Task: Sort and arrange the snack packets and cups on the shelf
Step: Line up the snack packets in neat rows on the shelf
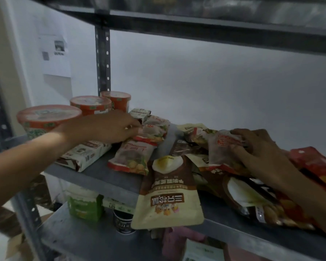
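Three round orange noodle cups (90, 104) with flat lids stand in a row at the back left of the grey metal shelf (101, 176). They look sorted already, tucked out of the way.

The left hand (109, 129) reaches over to a small see-through packet with red edges (154, 129). Its fingertips touch the packet's near edge, but I cannot tell if they pinch it. Another packet of the same kind (132, 159) lies flat just in front, so I think these are being put together.

The right hand (260, 149) grips a crinkly clear packet with red writing (222, 147), fingers curled over its top, likely lifting it from the messy pile.

A shiny brown and cream pouch (167, 193) sticks out over the shelf's front edge. It could slip off.

A long white wrapped pack (83, 155) lies flat under the left wrist.
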